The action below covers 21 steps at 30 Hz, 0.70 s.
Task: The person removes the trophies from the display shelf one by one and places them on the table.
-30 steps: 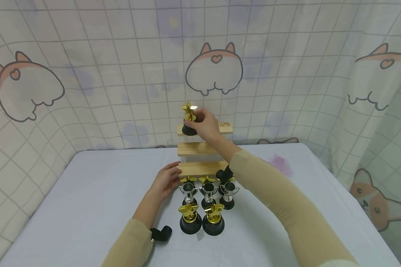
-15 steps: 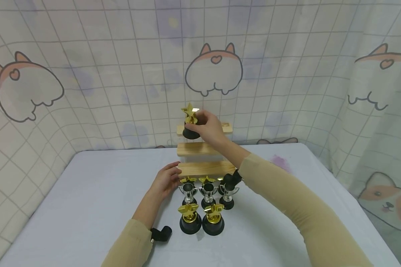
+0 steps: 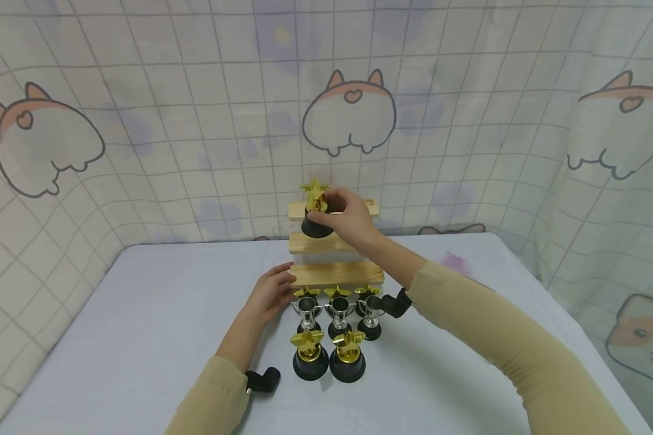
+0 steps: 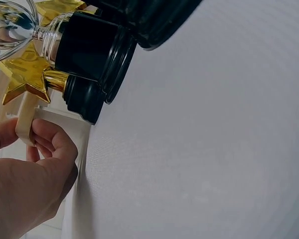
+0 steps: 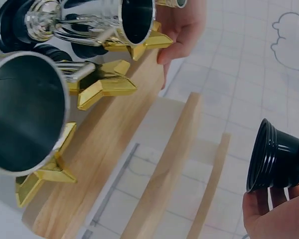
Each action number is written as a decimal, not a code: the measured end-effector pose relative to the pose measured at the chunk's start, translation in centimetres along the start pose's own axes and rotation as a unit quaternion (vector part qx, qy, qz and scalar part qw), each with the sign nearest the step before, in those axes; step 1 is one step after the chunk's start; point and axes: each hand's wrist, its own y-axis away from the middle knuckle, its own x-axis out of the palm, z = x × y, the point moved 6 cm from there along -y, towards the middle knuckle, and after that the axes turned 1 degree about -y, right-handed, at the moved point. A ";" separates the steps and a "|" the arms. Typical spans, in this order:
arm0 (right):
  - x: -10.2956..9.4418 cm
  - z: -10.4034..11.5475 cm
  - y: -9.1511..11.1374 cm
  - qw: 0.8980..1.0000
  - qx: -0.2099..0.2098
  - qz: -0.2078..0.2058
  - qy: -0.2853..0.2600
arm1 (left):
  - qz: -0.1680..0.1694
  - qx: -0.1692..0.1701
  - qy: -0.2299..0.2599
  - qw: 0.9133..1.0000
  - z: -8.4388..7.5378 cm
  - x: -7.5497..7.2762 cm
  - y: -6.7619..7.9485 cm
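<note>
My right hand (image 3: pixel 354 220) grips a gold star trophy (image 3: pixel 316 226) by its black base, holding it upright in front of the top board of a three-tier wooden display stand (image 3: pixel 337 275). In the right wrist view that trophy's black base (image 5: pixel 276 159) shows clear of the boards. At the stand's left end, my left hand (image 3: pixel 269 296) pinches the lowest board (image 4: pixel 26 122) between thumb and fingers, as the left wrist view shows.
Before the stand are three more star trophies (image 3: pixel 337 292), then a row of three silver cups (image 3: pixel 340 311). Two gold star trophies (image 3: pixel 309 364) stand nearest me. A white cloth covers the table (image 3: pixel 168 326); a patterned curtain (image 3: pixel 196 121) hangs behind.
My right hand has brought the star trophy lower and slightly to the right, from above the top board to in front of it. The left hand stays on the lowest board.
</note>
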 end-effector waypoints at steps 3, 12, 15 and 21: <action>-0.3 0.0 0.6 1.000 0.001 0.005 0.001 | 0.003 0.003 0.002 1.000 0.0 0.0 -0.1; -1.5 0.4 2.0 1.000 -0.002 0.010 -0.010 | -0.001 0.008 0.000 1.000 0.0 -0.1 0.0; -1.9 0.4 2.6 1.000 0.000 0.010 -0.012 | 0.000 0.009 -0.002 1.000 -0.1 -0.1 0.0; -2.7 0.2 3.6 1.000 0.002 0.011 -0.019 | -0.001 0.008 -0.002 1.000 0.0 -0.2 -0.1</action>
